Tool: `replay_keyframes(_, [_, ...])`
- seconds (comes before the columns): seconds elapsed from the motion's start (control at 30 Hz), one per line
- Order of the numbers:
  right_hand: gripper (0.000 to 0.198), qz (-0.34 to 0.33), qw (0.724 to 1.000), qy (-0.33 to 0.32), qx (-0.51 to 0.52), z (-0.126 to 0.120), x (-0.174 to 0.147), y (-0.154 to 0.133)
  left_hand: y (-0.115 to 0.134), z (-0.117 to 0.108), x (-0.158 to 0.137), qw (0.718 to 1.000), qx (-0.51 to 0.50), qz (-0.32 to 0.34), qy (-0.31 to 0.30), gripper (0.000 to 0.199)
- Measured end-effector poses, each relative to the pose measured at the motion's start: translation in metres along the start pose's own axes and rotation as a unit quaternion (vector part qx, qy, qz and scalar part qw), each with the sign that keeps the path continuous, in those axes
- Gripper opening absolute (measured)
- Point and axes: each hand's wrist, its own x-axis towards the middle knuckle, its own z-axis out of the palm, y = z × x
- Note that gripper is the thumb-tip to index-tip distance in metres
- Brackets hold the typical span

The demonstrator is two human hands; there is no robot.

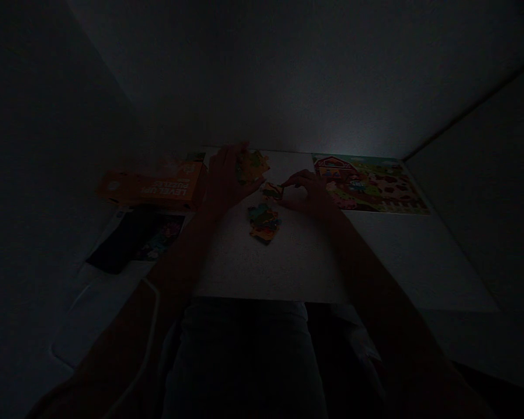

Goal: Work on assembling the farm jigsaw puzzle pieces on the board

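Observation:
The picture is very dark. My left hand (227, 174) curves around a group of orange and green puzzle pieces (253, 166), its fingers behind them and its thumb stretched along the front. My right hand (308, 192) pinches the right edge of a single puzzle piece (272, 191) between thumb and fingertips, just in front of that group. The tip of my left thumb lies close to this piece; contact between them is unclear. Nearer to me, a loose pile of puzzle pieces (264, 223), green and orange, lies on the white table (271, 273).
A farm picture with a red barn (371, 183) lies at the back right, by the wall. On the left are an orange puzzle box (157, 183), a dark long object (124, 238) and a dark printed sheet (159, 237). A pale cable (152, 326) crosses my left forearm.

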Motion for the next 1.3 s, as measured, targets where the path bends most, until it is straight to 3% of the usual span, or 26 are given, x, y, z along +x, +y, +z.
replay_keyframes(0.1, [0.047, -0.049, 0.995, -0.021, 0.089, -0.003, -0.002, -0.005, 0.001, -0.002, 0.000, 0.999, 0.005, -0.035, -0.011, 0.083])
replay_keyframes(0.17, [0.046, -0.049, 0.993, -0.010, 0.108, -0.002, -0.002, -0.009, 0.000, -0.001, 0.000, 1.000, -0.010, -0.024, -0.006, 0.082])
replay_keyframes(0.33, [0.050, -0.014, 0.988, 0.054, 0.143, 0.005, 0.004, -0.012, -0.002, 0.013, -0.003, 0.995, -0.065, 0.070, -0.025, 0.078])
replay_keyframes(0.43, [0.053, -0.001, 0.988, 0.060, 0.144, 0.009, 0.008, -0.011, -0.002, 0.020, -0.005, 0.985, -0.102, 0.137, -0.020, 0.076])
replay_keyframes(0.5, [0.057, 0.006, 0.985, 0.067, 0.161, 0.010, 0.010, -0.009, -0.003, 0.020, -0.005, 0.984, -0.106, 0.145, -0.018, 0.074])
replay_keyframes(0.67, [0.054, -0.011, 0.979, 0.027, 0.201, 0.011, 0.008, -0.005, -0.018, 0.011, 0.002, 0.999, -0.025, -0.007, 0.040, 0.036])
replay_keyframes(0.73, [0.050, -0.009, 0.981, 0.033, 0.192, 0.013, 0.007, -0.003, -0.024, 0.010, 0.004, 0.998, 0.029, -0.048, 0.026, 0.043])
replay_keyframes(0.83, [0.053, 0.017, 0.984, 0.061, 0.168, 0.016, 0.006, 0.000, -0.027, 0.012, 0.002, 0.993, 0.086, -0.066, -0.051, 0.071])
replay_keyframes(0.97, [0.051, 0.039, 0.989, 0.041, 0.139, 0.014, 0.005, 0.000, -0.024, 0.017, -0.001, 0.985, 0.096, -0.081, -0.119, 0.077])
replay_keyframes(1.2, [0.031, 0.009, 0.994, -0.022, 0.106, 0.012, 0.000, -0.016, -0.028, 0.024, 0.000, 0.989, 0.050, -0.080, -0.117, 0.063])
replay_keyframes(1.3, [0.041, -0.035, 0.995, -0.060, 0.067, 0.015, -0.002, -0.025, -0.028, 0.025, -0.001, 0.990, 0.026, -0.075, -0.114, 0.062])
